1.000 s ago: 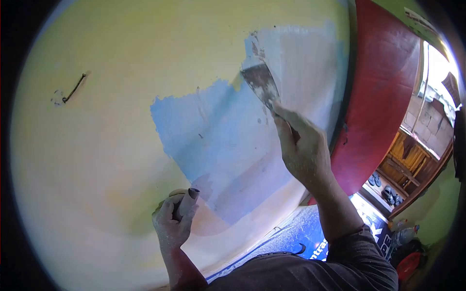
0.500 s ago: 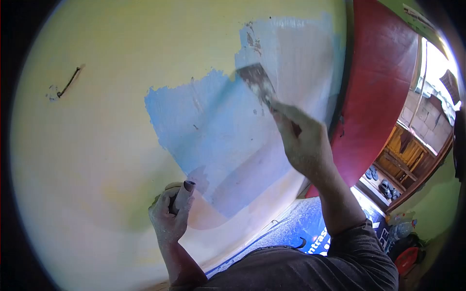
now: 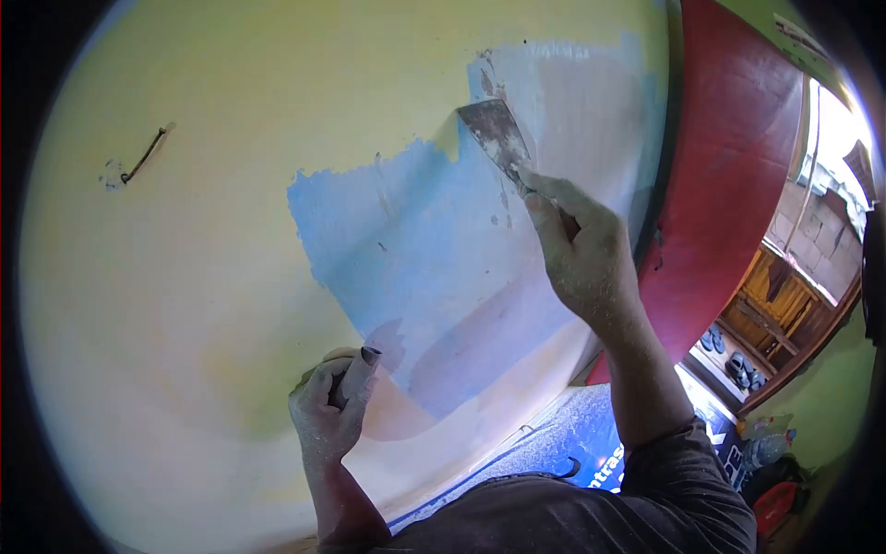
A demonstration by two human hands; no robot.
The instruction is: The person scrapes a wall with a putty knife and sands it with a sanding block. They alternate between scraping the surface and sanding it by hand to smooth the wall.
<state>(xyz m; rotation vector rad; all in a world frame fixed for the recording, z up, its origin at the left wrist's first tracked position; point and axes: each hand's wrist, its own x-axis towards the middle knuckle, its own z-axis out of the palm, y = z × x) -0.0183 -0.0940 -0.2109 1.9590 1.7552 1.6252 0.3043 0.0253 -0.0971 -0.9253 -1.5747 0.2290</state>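
Note:
My right hand [image 3: 588, 245] grips a scraper [image 3: 498, 134], its flat, stained metal blade pointing up and left. The blade lies at or close to the wall, where the yellow paint [image 3: 369, 74] meets the bare blue patch [image 3: 369, 231]; its shadow falls down-left across the blue. Lower down, my left hand [image 3: 325, 402] is curled round a short rolled tube [image 3: 358, 377] with a dark end. What the tube is made of I cannot make out. Pale dust covers both hands.
A bent nail [image 3: 145, 154] sticks out of the wall at left. Right of the patch stands a red panel [image 3: 729, 138] with a dark edge. A blue printed sheet [image 3: 563, 443] covers the floor. Shoes [image 3: 740, 371] and plastic bottles [image 3: 764, 450] lie near the doorway.
The scraper and my right hand have moved up along the edge of the yellow paint. My left hand keeps its hold, and the whole view has shifted slightly.

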